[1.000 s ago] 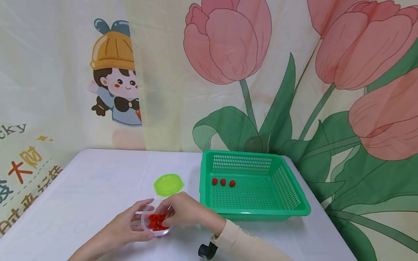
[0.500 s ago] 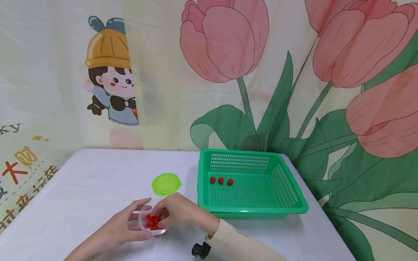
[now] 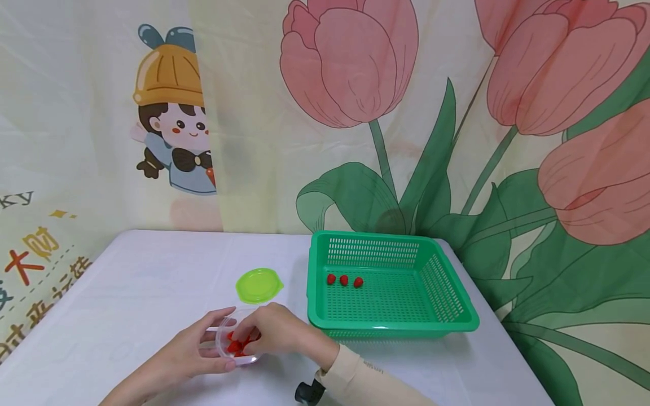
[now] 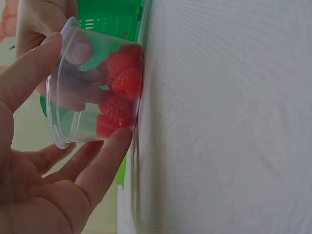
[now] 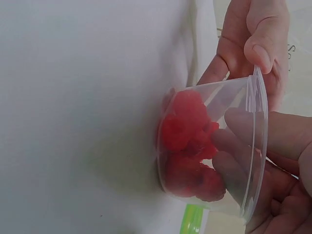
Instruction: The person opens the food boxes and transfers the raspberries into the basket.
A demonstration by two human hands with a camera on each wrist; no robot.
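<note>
Left hand: at the cup's 9 o'clock. Its fingers and thumb wrap the cup, a thumb near the rim and a fingertip low on the wall.

Right hand: comes in from 3 o'clock, fingers bent and dipped inside the cup at the berries. Whether they pinch one cannot be told; the clear wall blurs the contact.

Cup: stands mouth up at the table, several berries heaped in its bottom. Whether the base sits fully flat cannot be confirmed.

Basket: between 2 and 3 o'clock from the cup. Three loose berries lie in a row on its floor, toward its own 9 o'clock.

Lid: off the cup, flat on the table between 12 and 1 o'clock from it.

Risks, in this inspector's judgement: the cup looks thin and light, so fingers catching the rim on the way out could tip it toward 3 o'clock and spill the load. A firm squeeze by the left hand could flex the wall and crowd the right. The berries are packed together; a poor pinch could drag out two or drop one on the table short of the basket. If they are soft, too hard a pinch could crush one.
</note>
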